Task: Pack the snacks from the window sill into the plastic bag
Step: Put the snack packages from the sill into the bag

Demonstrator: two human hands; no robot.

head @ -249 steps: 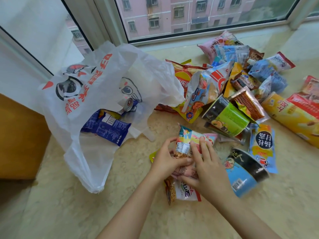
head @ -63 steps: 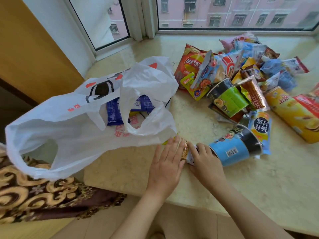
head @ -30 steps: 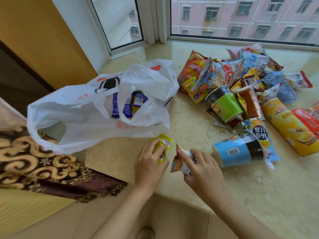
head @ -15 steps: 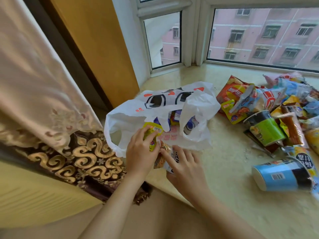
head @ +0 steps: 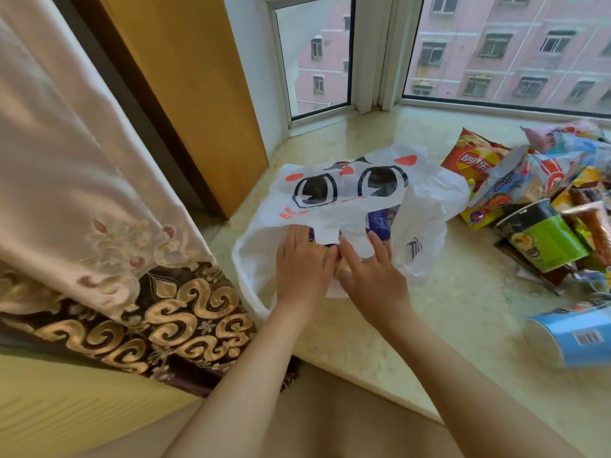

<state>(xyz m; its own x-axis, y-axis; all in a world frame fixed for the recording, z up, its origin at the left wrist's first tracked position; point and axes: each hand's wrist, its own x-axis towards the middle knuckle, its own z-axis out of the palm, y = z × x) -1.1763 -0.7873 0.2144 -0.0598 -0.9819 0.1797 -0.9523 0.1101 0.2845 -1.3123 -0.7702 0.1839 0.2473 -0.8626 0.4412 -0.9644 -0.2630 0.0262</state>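
Observation:
The white plastic bag, printed with big cartoon eyes, lies on the marble window sill with its mouth facing me. Blue packets show inside it. Both my hands are at that mouth. My left hand reaches in, its fingertips partly under a bag handle with a sliver of the yellow-green packet at them. My right hand lies beside it with fingers spread over the orange-and-white packet, whose end sticks out under the palm. The snack pile is on the right.
A red crisp bag, a green cup and a blue cup lie to the right of the bag. A patterned curtain hangs at the left, beside an orange wooden panel. Window glass runs along the back.
Both hands have carried their small packets from the sill's front edge to the bag and pushed them into its mouth. My view has turned left and up.

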